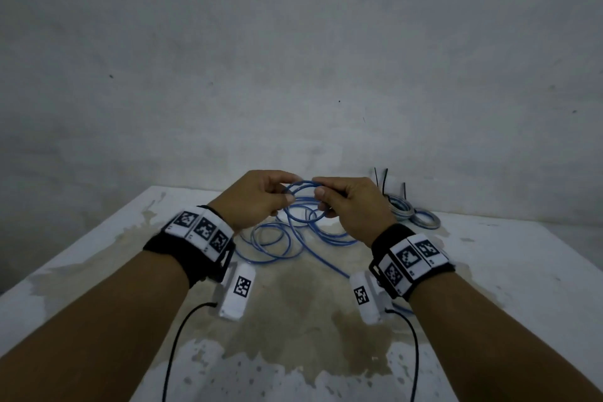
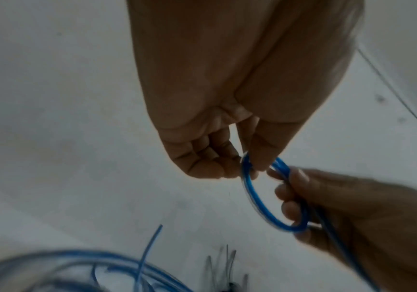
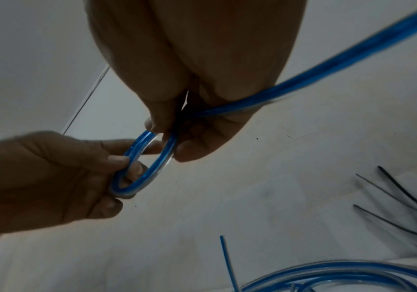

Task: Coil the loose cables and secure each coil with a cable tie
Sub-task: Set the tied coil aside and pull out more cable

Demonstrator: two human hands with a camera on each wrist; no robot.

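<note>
In progress: your left hand (image 1: 257,197) and right hand (image 1: 350,202) each pinch the small blue cable (image 1: 301,206) coil above the counter (image 1: 489,271), much cable still loose, tied coils (image 1: 414,214) far right.

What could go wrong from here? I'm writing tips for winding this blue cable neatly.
1. The small coil is held only by fingertip pinches of the left hand and right hand; a slip could let it spring open.
2. The loose cable lies in overlapping loops on the table and may tangle as it feeds in.
</note>
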